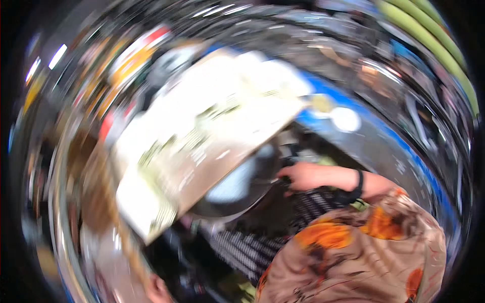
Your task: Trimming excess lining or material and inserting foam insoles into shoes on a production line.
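The whole view is smeared by motion. My right hand (pixel 302 176), with a black band at its wrist, has its fingers closed at the right edge of a round dark pan (pixel 241 205). Something small and dark shows at the fingertips, too blurred to name. A pale bluish area lies inside the pan. Partly over the pan is a light board (pixel 227 149) carrying overexposed white shapes and streaks of green pieces (pixel 191 140). At the lower edge, only a small part of my left hand (pixel 158 290) shows; its fingers cannot be made out.
Beyond the board runs a blue-edged surface (pixel 374 132) with a white round thing (pixel 346 119) and a yellowish round thing (pixel 321 103). Long pale-green shapes (pixel 429 38) lie far right. A brown edge (pixel 124 237) runs along the left.
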A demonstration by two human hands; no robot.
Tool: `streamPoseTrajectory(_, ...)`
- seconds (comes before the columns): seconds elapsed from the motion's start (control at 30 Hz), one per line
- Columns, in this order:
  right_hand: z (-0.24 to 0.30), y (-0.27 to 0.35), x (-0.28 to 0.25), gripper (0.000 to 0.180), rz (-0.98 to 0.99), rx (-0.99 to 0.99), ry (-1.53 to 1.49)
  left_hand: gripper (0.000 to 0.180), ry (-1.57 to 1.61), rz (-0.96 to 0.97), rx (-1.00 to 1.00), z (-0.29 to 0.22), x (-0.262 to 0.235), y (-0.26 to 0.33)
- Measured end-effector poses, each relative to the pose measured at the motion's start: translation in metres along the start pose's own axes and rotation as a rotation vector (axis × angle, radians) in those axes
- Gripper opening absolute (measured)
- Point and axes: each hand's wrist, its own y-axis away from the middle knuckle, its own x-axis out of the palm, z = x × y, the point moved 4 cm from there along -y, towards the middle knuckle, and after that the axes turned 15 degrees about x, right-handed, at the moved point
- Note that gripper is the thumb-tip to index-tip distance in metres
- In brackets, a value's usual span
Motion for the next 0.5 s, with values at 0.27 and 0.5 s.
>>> streamPoseTrajectory(0.27, -0.233, 0.109, -0.076, 0.052, -0.553, 0.459, -0.389, 0.021, 0.313, 0.379, 0.793, -0.283, 0.281, -0.099)
streamPoseTrajectory(0.5, -0.454, 0.315, -0.138, 0.056, -1.429, 1.212, -0.106, 0.039, -0.221, 0.603, 0.624, -0.317, 0.299, -0.072)
